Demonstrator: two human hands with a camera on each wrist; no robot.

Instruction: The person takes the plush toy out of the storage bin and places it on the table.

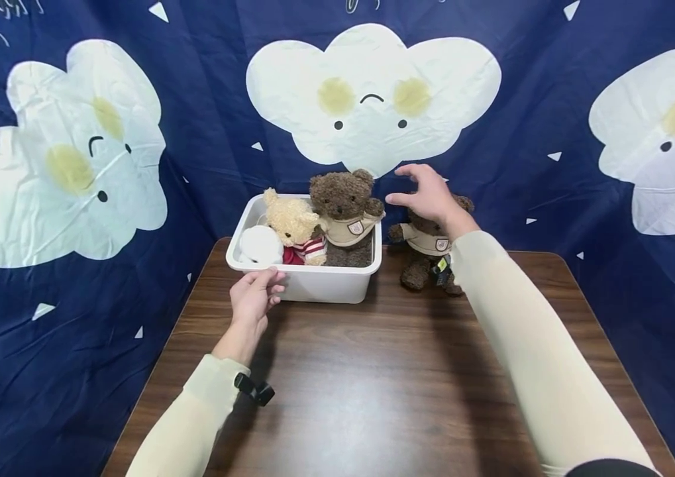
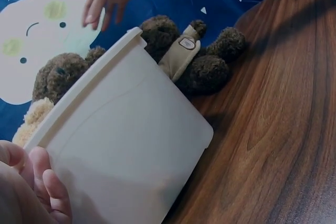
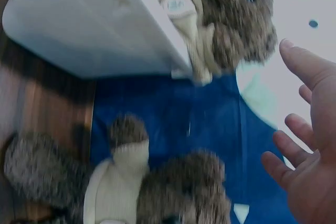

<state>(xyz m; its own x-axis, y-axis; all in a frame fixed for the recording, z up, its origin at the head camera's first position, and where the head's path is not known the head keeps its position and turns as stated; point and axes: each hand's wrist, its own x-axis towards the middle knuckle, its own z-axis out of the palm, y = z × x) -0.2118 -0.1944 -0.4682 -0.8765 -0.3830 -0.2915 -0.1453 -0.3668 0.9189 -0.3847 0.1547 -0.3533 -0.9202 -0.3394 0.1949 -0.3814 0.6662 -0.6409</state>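
A white plastic bin (image 1: 325,285) stands near the back of the table. My left hand (image 1: 256,295) holds its front rim near the left corner, fingers curled against the outer wall. Inside the bin sit a dark brown teddy bear (image 1: 342,199) in a beige sweater, a cream teddy bear (image 1: 291,218) in red and white stripes, and a round white thing (image 1: 261,245). My right hand (image 1: 429,193) hovers with fingers spread and nothing in them, just right of the brown bear's head. Below it a second brown teddy bear (image 1: 432,244) sits on the table, partly hidden by that hand.
The brown wooden table (image 1: 367,377) reaches from the bin toward me. A dark blue cloth (image 1: 206,132) with white cloud faces hangs around the back and both sides, close behind the bin. A black strap (image 1: 254,389) is on my left sleeve.
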